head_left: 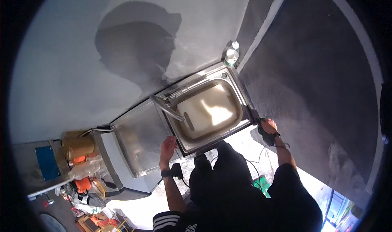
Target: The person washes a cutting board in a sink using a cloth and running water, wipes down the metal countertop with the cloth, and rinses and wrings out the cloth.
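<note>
A steel sink (241, 123) is in front of me, with a pale rectangular board (198, 114) lying in its basin. The board has a dark slot near its left end, like a cutting board's handle hole. My left hand (168, 147) is by the sink's front left corner, fingers loosely apart and holding nothing I can see. Off the sink's right edge, close to the dark wall, my right hand (269, 126) is bent over a dark green thing (261, 128). Its kind is too unclear to name. Both wrists carry strapped dark devices.
A curved faucet (166, 108) reaches over the basin from the left. A clear bottle (232, 54) stands at the back right corner. Left of the basin is a steel drainboard (141, 134); farther left are a blue board (47, 163) and a brown container (77, 146).
</note>
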A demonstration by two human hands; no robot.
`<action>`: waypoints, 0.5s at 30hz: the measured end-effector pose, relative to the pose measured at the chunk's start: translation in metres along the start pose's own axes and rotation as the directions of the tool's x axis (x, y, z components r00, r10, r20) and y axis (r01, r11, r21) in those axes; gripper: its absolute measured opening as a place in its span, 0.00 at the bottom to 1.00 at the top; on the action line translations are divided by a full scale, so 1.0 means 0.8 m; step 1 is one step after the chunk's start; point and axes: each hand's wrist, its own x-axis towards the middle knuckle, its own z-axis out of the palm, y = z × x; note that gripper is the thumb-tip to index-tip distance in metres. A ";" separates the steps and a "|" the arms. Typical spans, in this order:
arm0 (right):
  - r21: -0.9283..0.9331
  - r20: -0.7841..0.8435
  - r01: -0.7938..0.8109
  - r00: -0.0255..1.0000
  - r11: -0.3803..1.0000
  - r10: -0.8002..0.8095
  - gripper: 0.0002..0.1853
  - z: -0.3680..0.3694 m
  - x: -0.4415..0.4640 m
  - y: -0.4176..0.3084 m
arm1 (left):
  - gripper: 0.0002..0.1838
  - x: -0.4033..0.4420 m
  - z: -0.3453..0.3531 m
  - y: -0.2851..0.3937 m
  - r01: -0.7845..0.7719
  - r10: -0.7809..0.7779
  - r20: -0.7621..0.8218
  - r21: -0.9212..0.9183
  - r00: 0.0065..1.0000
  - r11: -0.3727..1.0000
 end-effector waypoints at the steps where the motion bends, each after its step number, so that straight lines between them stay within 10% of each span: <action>1: 0.150 -0.026 -0.093 0.995 0.984 0.098 0.22 -0.008 -0.010 -0.006 | 0.09 0.005 -0.006 0.000 0.019 -0.020 0.021 0.037 1.000 0.999; 4: 0.545 0.041 -0.011 0.999 0.838 -0.014 0.24 -0.043 -0.069 -0.025 | 0.10 0.020 -0.047 -0.063 0.061 -0.043 0.116 -0.156 0.992 0.986; 7: 0.290 0.109 0.172 0.971 0.941 -0.211 0.22 -0.023 -0.054 -0.061 | 0.16 0.053 -0.083 -0.145 0.159 0.063 0.321 -0.619 0.945 0.769; 8: 0.250 0.090 0.250 0.956 0.935 -0.280 0.22 -0.020 -0.071 -0.108 | 0.19 0.053 -0.089 -0.148 -0.023 0.056 0.235 -0.137 0.970 0.990; 11: 0.134 0.009 0.411 0.909 0.902 -0.416 0.20 -0.024 -0.127 -0.236 | 0.22 0.107 -0.111 -0.132 0.546 -0.462 0.435 -0.085 0.773 0.833; 15: -0.076 -0.056 0.578 0.811 0.812 -0.582 0.19 -0.014 -0.211 -0.376 | 0.18 0.110 -0.099 -0.120 0.148 -0.208 0.229 0.255 0.951 0.956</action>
